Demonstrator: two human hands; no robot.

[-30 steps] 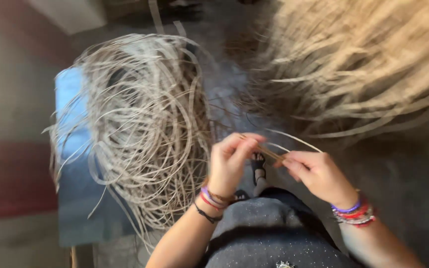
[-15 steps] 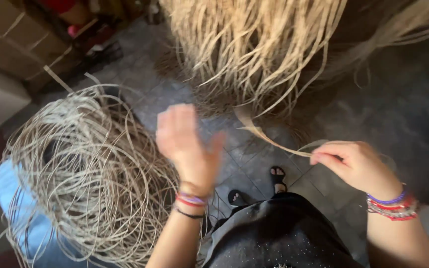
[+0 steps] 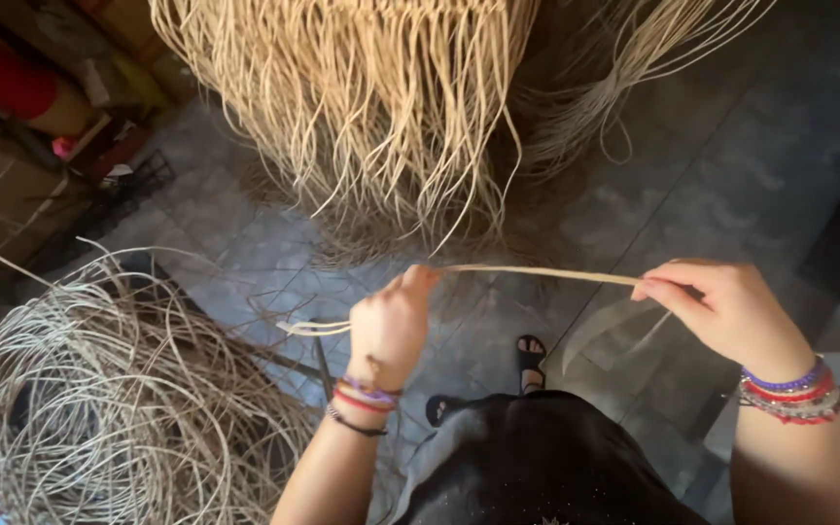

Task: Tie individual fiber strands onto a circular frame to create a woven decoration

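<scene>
A pale rattan strip [image 3: 537,273] stretches taut between left hand [image 3: 393,326] and right hand [image 3: 726,306].

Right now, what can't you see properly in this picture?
Head view, the only one:
- The pale strip between the left hand and right hand: each hand covers the part it grips.
- The tangled coil: cut off by the left and bottom edges.
- The hanging straw bundle: its top runs past the upper edge.
- The feet: partly hidden by dark clothing.

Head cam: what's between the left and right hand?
A taut pale rattan strip spans from the left hand to the right hand, both pinching it. Behind that stretch the head view shows only grey floor tiles.
</scene>
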